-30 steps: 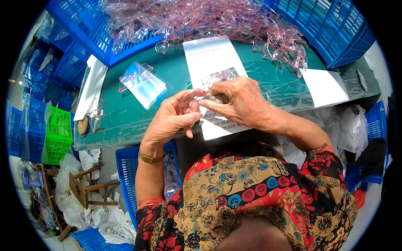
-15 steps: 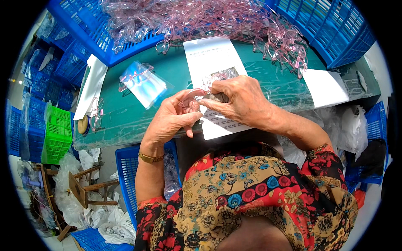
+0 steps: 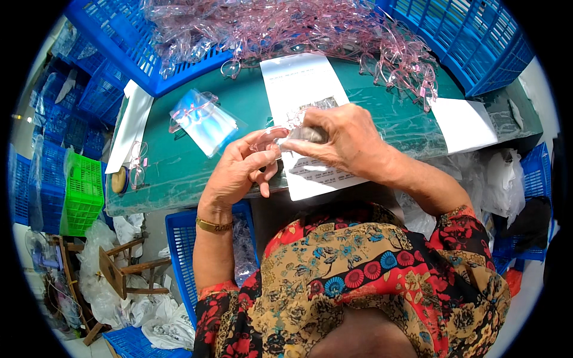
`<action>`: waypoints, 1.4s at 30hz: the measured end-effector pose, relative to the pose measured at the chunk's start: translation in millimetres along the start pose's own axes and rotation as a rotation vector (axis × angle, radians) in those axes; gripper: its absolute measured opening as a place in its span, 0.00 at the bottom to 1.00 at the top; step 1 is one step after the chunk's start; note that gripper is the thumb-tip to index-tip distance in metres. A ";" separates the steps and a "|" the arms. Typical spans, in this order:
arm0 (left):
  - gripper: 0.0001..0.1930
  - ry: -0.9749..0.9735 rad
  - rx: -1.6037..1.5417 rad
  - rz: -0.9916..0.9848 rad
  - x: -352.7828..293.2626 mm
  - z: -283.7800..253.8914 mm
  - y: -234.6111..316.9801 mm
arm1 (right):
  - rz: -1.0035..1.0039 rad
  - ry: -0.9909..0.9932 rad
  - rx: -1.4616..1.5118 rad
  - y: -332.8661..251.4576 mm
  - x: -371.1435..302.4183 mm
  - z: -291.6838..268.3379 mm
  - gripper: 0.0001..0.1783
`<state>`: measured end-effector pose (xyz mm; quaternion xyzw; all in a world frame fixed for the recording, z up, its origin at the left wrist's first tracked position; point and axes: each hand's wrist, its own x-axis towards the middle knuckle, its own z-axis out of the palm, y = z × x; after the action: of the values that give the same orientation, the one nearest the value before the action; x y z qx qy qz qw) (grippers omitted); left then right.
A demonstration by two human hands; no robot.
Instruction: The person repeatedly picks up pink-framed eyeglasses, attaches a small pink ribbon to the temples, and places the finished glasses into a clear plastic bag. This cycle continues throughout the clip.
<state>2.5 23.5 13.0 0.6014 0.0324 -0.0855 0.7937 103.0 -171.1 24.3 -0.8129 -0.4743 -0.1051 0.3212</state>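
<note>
My left hand (image 3: 236, 167) pinches a pair of pink-framed eyeglasses (image 3: 271, 136) over the table. My right hand (image 3: 355, 143) is closed around a small grey rounded thing (image 3: 315, 134), its kind unclear, with its fingertips right at the glasses. Part of the frame is hidden by my fingers. Under both hands lies a white printed sheet (image 3: 304, 74) with a dark picture on it. Left of it, another pair of pink glasses sits partly under a stack of clear plastic sleeves (image 3: 206, 125).
A big heap of pink glasses (image 3: 286, 30) fills the table's far side, between a blue crate (image 3: 119, 42) and another blue crate (image 3: 465, 45). White paper (image 3: 462, 125) lies at right. Glasses (image 3: 137, 164) and a round tin (image 3: 119, 180) are at the left edge. A blue basket (image 3: 179, 238) stands below.
My left hand has turned slightly and moved a little left, its fingers curling more. My right hand has shifted slightly, still by the glasses.
</note>
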 end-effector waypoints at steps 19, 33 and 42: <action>0.12 0.032 -0.156 0.089 -4.1 -5.9 -6.6 | 0.100 -0.244 0.586 36.7 4.0 -13.2 0.13; 0.17 0.421 0.126 0.230 -22.5 -15.2 11.8 | 0.391 -0.454 1.120 26.3 4.5 -24.7 0.12; 0.38 1.094 1.359 -0.077 -14.6 -101.5 21.9 | 0.414 -0.273 1.134 47.3 3.0 -19.1 0.12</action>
<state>-2.7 128.0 8.2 0.8997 0.3711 0.1876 0.1326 146.8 -197.1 20.5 -0.5969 -0.3255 0.3328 0.6535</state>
